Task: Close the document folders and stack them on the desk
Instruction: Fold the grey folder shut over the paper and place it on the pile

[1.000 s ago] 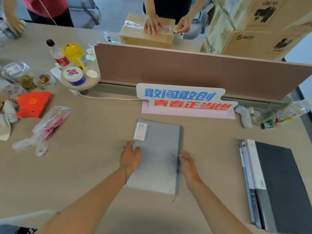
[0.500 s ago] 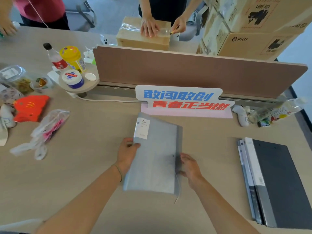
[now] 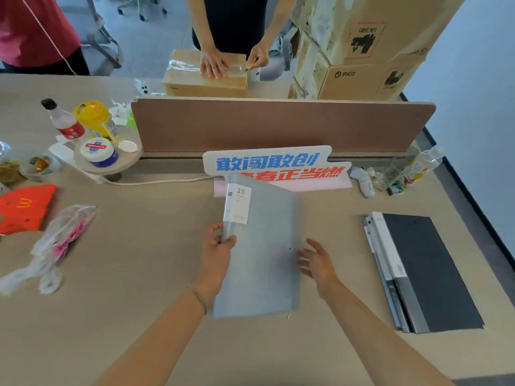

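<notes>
A closed pale grey folder (image 3: 262,254) with a white label reading 20 is lifted off the desk (image 3: 139,288), tilted toward me. My left hand (image 3: 216,252) grips its left spine edge just under the label. At the folder's right edge hovers my right hand (image 3: 317,263), fingers spread; whether it touches the folder is unclear. A stack of closed folders (image 3: 423,271), dark grey on top with white and grey spines, lies flat at the right side of the desk.
A brown divider panel (image 3: 278,126) crosses the desk, with a blue-and-red sign (image 3: 276,162) in front of it. Bottles, jars, a red bag (image 3: 25,207) and a plastic bag (image 3: 55,240) crowd the left. Across the divider a person tapes a box (image 3: 203,76).
The grey folder lay flat under both hands; my left hand has lifted it by the left edge and my right hand has come off its right edge, fingers spread.
</notes>
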Demonstrator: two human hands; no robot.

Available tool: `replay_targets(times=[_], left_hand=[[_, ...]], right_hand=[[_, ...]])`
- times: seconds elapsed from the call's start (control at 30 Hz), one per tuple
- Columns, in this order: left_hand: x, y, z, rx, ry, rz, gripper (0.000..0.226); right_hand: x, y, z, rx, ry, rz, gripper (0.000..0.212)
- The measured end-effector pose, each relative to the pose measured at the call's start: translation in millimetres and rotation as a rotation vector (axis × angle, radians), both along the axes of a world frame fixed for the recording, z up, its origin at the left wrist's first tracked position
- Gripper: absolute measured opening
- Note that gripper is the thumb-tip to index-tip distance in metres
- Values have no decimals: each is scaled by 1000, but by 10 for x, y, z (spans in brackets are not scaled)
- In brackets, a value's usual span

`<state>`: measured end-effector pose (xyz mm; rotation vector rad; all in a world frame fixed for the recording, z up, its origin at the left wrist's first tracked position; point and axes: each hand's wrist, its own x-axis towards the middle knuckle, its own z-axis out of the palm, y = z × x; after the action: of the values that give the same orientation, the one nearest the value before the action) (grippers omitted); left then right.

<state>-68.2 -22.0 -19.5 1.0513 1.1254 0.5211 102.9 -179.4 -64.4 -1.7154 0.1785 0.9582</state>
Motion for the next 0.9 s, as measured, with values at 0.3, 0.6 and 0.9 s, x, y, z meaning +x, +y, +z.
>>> replay_targets(times=[0.3,0.6,0.9], left_hand=[[522,-439,220,-11,-70,47,23],[1502,-1176,259,-45,-69,25,28],[2450,-2162,155,-74,-45,25,19]], right_hand=[[640,-564,430,97,-76,-62,26],[1575,-1434,521,94,-136,-42,21],[2504,-2440,401,210,-50,-98,22]])
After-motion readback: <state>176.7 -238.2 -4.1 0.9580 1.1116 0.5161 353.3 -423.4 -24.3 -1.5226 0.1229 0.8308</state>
